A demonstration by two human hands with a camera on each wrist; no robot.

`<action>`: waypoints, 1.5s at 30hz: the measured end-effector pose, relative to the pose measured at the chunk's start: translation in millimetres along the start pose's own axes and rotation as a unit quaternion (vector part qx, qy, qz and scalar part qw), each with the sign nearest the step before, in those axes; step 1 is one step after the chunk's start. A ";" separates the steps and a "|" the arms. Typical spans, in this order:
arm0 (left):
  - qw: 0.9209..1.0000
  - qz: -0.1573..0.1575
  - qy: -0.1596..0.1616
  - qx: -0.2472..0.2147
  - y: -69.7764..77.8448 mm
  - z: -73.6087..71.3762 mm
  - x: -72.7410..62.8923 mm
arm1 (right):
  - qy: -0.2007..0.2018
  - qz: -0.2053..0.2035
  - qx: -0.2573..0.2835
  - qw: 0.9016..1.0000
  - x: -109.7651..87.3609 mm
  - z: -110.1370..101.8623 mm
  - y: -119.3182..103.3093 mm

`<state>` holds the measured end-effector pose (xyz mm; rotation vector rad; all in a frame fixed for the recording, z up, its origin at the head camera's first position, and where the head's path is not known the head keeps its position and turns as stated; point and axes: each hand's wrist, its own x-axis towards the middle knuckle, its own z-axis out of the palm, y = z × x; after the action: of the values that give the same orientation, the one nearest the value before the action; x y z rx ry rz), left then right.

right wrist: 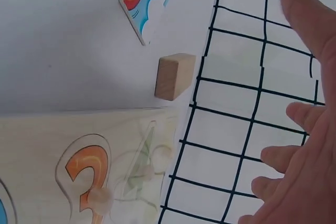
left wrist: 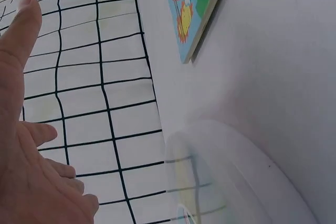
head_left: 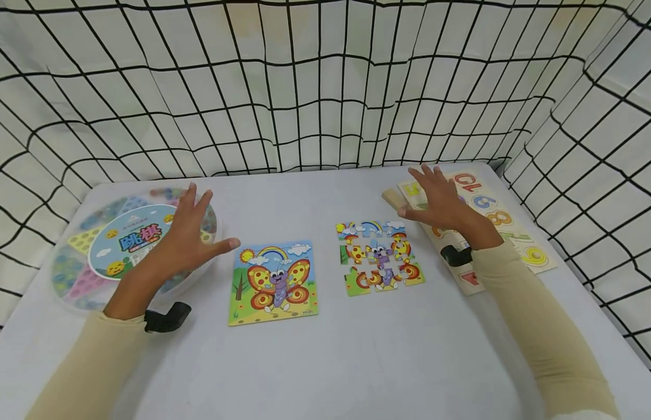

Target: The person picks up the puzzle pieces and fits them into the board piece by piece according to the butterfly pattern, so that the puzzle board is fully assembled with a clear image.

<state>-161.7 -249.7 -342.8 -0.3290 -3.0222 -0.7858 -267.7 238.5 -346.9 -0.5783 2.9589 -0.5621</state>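
Fingers spread, my left hand (head_left: 184, 239) is raised over a round clear-lidded box (head_left: 84, 291) with a blue oval label and holds nothing. My right hand (head_left: 443, 204), also spread and holding nothing, hovers above the wooden number boards (head_left: 499, 219) at the right. Between the hands lies a square butterfly picture board (head_left: 275, 283). Right of it, butterfly jigsaw pieces (head_left: 380, 256) are laid in a loose square with gaps among them. In the right wrist view, a small wooden block (right wrist: 173, 77) stands beside a number board (right wrist: 31, 145).
A white cloth covers the table (head_left: 325, 367). Black netting (head_left: 325, 99) over white sheeting rises behind the table and along both sides. The number boards lie stacked at an angle near the right edge, and the round box takes up the left.
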 end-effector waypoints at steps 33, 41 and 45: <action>0.976 0.045 -0.209 -0.041 8.3 33.3 -53.9 | -0.050 -0.187 0.226 0.955 -50.6 56.5 -63.8; 0.975 0.043 -0.216 -0.030 4.8 37.1 -56.9 | -0.105 -0.183 0.223 0.952 -58.2 70.9 -80.2; 0.975 0.048 -0.214 -0.032 5.3 38.5 -56.7 | -0.111 -0.181 0.220 0.952 -60.3 75.5 -86.6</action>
<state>-103.2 -238.0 -377.0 -0.7282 -3.3399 -0.9116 -170.9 161.0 -385.1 -1.0502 2.4104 -1.0690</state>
